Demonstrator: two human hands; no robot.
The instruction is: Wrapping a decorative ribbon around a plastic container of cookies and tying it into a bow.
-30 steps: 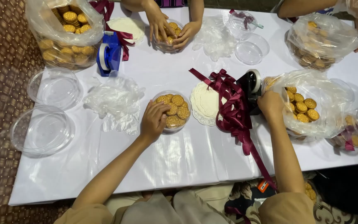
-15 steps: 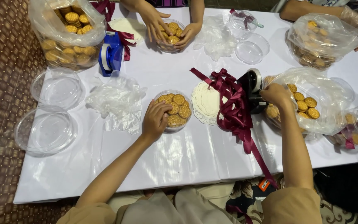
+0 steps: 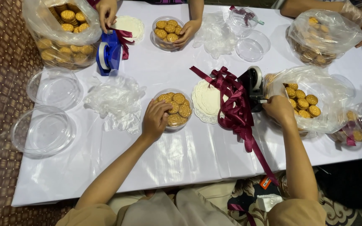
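My left hand [image 3: 155, 120] grips the near-left edge of a round clear container [image 3: 173, 129]. Its fingertips lie on the golden round cookies [image 3: 180, 109] that fill it. My right hand [image 3: 278, 109] is curled at the mouth of a clear plastic bag [image 3: 319, 81] holding more cookies [image 3: 302, 102]. Whether it has anything in its fingers is hidden. A black tape dispenser [image 3: 252, 86] stands just left of that hand. Dark red ribbon [image 3: 233, 106] lies heaped between my hands, over a white paper doily [image 3: 206, 100].
Two empty clear containers [image 3: 54, 87] [image 3: 42, 130] and crumpled plastic gloves [image 3: 116, 100] lie at the left. A blue tape dispenser [image 3: 107, 52] and a large cookie bag [image 3: 63, 37] sit far left. Other people's hands [image 3: 187, 30] work at another cookie container across the white table.
My right hand has drawn back from inside the bag to its near edge. Across the table, a person's hand left their container and moved to the blue dispenser. My left hand stayed put.
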